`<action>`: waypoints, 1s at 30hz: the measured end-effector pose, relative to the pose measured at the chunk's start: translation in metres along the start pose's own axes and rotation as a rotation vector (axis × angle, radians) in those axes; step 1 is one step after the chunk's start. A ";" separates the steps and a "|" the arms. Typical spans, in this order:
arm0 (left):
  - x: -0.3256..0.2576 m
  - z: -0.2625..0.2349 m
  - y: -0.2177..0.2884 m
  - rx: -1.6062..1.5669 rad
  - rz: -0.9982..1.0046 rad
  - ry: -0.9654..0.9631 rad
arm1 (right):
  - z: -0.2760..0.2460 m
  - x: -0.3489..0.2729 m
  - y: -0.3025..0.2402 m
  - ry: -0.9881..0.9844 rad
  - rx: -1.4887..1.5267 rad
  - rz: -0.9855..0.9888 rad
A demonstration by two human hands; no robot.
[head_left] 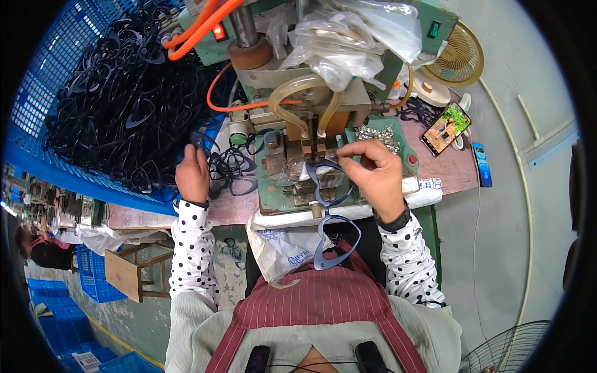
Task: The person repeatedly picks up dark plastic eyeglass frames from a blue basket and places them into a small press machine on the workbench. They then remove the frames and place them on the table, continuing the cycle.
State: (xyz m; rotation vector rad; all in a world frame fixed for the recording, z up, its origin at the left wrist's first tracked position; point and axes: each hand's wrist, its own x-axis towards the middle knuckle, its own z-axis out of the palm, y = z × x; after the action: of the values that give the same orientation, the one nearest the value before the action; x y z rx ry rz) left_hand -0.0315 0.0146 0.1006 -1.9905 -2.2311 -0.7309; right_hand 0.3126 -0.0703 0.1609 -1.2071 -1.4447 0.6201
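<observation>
A blue eyeglass frame (336,219) hangs lengthwise at the front of a green bench press (272,198), its upper end under the press head and its lower rim over my apron. My right hand (376,177) is closed, thumb and forefinger pinching at the frame's upper end; any smaller part between the fingertips is hidden. On the left, my left hand (193,175) has its fingers pressed together on a dark eyeglass frame (203,139) beside the blue basket. Several loose dark frames (235,169) lie on the table between that hand and the press.
A blue basket (81,180) heaped with dark frames fills the left. Small metal parts (380,135) lie in a green tray right of the press head. Further right are a phone (446,128), a blue device (481,165) and a fan (459,56). Orange hoses (202,28) cross above.
</observation>
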 end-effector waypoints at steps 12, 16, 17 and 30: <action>-0.054 -0.046 0.088 -0.529 0.805 0.427 | 0.031 0.013 -0.025 -0.021 0.212 0.247; -0.073 -0.053 0.115 -0.635 1.107 0.280 | 0.033 0.010 -0.013 0.003 0.228 0.242; -0.076 -0.047 0.121 -0.665 1.203 0.234 | 0.032 0.008 -0.010 0.023 0.188 0.190; -0.088 -0.026 0.148 -0.741 1.252 0.102 | -0.058 -0.013 0.118 0.149 -0.706 0.026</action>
State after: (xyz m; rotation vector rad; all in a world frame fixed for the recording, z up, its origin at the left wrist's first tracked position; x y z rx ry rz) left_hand 0.1173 -0.0692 0.1372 -2.8620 -0.2837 -1.3863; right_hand 0.4047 -0.0556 0.0672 -1.7711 -1.5706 0.0105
